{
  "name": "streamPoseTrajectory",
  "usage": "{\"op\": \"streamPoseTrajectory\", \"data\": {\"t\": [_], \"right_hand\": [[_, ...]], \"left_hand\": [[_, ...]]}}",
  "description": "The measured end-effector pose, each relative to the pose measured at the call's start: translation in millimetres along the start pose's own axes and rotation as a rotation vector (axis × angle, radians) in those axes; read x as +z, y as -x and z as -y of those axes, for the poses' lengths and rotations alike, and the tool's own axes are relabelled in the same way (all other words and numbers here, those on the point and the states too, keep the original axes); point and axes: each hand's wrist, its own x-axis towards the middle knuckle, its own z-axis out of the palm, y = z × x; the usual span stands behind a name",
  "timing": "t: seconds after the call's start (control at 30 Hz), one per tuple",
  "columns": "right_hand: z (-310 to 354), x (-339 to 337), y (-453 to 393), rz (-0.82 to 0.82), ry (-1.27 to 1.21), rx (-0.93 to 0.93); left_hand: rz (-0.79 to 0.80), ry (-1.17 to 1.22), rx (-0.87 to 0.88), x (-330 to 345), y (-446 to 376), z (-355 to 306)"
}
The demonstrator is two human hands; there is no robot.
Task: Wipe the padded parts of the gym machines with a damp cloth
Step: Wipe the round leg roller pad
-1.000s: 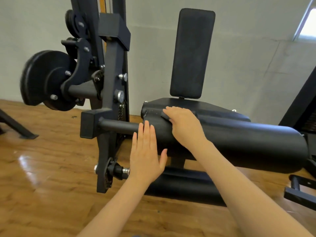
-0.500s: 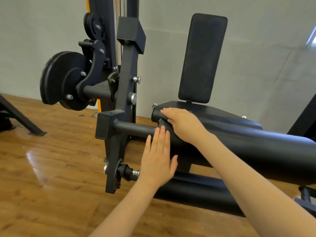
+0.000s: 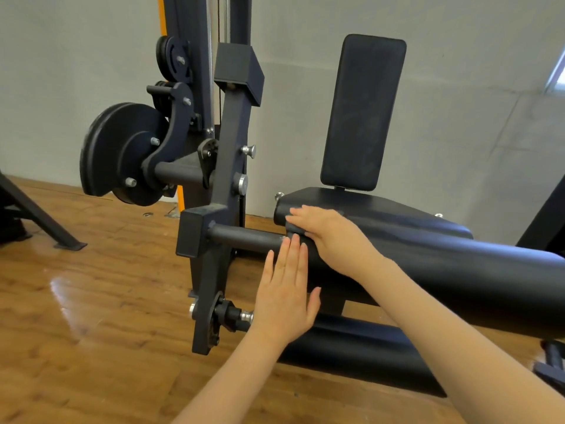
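Note:
A black leg machine fills the view. Its upper padded roller (image 3: 458, 276) runs from the centre to the right edge. My right hand (image 3: 327, 231) lies over the roller's left end and presses a dark grey cloth (image 3: 294, 229) onto it; most of the cloth is hidden under the palm. My left hand (image 3: 284, 298) is flat with straight fingers against the roller's end face, beside the steel bar (image 3: 244, 237). Behind are the seat pad (image 3: 382, 206) and the upright back pad (image 3: 362, 111). A lower roller (image 3: 351, 353) lies beneath.
The machine's upright frame (image 3: 229, 166) and round black cam disc (image 3: 119, 154) stand to the left of my hands. A slanted black leg (image 3: 39, 221) of other equipment crosses the far left. The floor (image 3: 91, 332) is glossy wood, and a grey wall stands behind.
The view has shifted, so the machine sits further right and larger in frame. Both hands stay at the roller's left end, the right one still over the cloth.

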Motion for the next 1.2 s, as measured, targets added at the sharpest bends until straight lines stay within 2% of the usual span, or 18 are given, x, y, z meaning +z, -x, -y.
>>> {"op": "streamPoseTrajectory", "data": {"t": [0.1,0.23,0.4,0.5,0.7,0.83,0.97,1.1,1.2], "right_hand": [[-2,9,23,-0.058,0.019,0.021],[-6,-14,-2,0.104,-0.018,0.075],[2,-9,-13,0.085,0.007,-0.083],[-2,1,9,-0.008,0.031,-0.093],[-38,17,61,-0.264,-0.138,0.264],[-57,20,66,-0.351,-0.174,0.434],[-48,31,64,-0.473,-0.072,0.468],[-46,53,73,-0.565,-0.016,0.512],[-47,63,78,-0.628,-0.013,0.514]], "left_hand": [[-0.013,0.005,0.007,3,4,0],[0.004,0.003,0.000,2,8,-1],[0.006,0.017,0.007,-4,8,-1],[0.010,0.012,0.039,-4,10,3],[0.040,0.010,0.038,-7,11,5],[0.069,0.015,-0.002,-18,4,-6],[0.080,-0.002,0.037,-24,-36,-22],[0.121,0.081,0.040,-21,-66,-41],[0.060,0.078,0.059,-13,-63,-41]]}}
